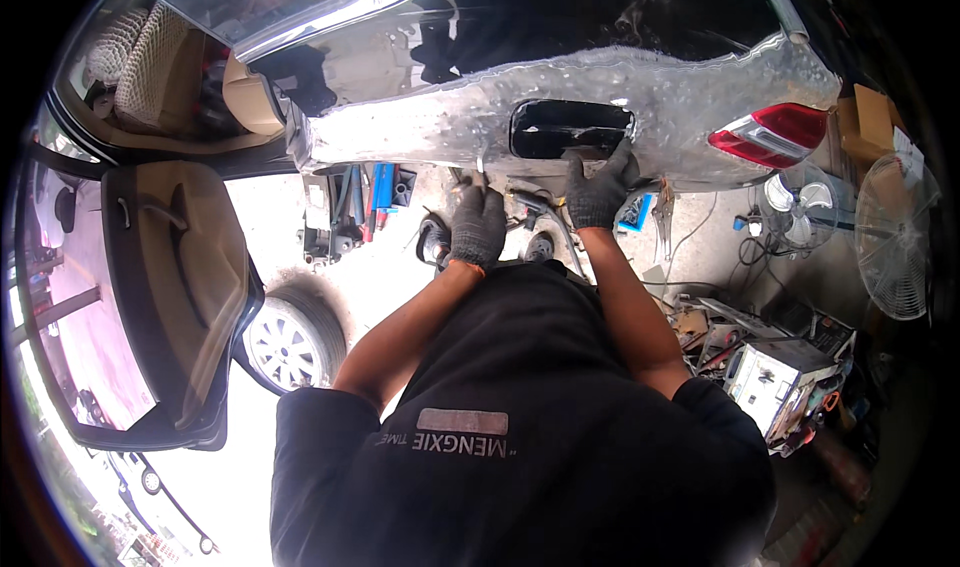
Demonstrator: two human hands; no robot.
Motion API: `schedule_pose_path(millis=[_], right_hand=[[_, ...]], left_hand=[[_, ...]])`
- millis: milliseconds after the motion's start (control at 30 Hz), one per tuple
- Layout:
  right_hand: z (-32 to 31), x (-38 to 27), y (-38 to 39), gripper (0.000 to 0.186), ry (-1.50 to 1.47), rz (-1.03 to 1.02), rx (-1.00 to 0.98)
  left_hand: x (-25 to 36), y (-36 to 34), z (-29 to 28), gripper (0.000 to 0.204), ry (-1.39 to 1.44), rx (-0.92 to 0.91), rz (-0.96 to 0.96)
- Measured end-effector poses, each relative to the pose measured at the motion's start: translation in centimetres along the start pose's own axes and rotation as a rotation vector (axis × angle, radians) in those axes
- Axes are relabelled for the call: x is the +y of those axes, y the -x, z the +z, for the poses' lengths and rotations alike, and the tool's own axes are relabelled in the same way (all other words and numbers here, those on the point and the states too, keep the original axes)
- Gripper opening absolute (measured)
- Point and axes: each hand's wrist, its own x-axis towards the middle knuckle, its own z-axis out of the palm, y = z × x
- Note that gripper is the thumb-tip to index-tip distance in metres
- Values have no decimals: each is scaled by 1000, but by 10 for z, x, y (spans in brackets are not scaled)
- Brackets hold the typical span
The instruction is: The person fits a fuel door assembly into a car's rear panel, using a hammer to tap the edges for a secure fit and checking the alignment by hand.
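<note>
Has both gloved hands at the bare-metal side panel [440,117] of a car, around a black recess [552,139].

Spreads the fingers of the right hand [603,189] over the near rim of the recess, thumb apart from the fingertips. Holds the left hand [478,225] to the left of the recess and nearer the body, fingers bent at a slim tool [480,164] by the panel's lower edge; cannot tell whether gripping or only touching. Has a red-and-white tail light [768,135] right of the recess, a fan [897,237] farther right, an open car door [182,287] well to its left.
</note>
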Motion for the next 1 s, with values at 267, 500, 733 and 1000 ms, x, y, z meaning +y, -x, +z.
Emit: schedule_pose_path(millis=[267,500,733,1000], right_hand=[[2,6,0,96,-45,-49,51],[-2,11,-1,82,-142,-20,89],[-1,15,-1,80,-181,-7,93],[-4,6,-5,82,-226,57,134]], left_hand=[[55,-30,14,36,38,222,-54],[41,-80,37,41,-104,438,313],[36,-84,46,44,25,430,345],[26,-91,45,40,3,440,380]])
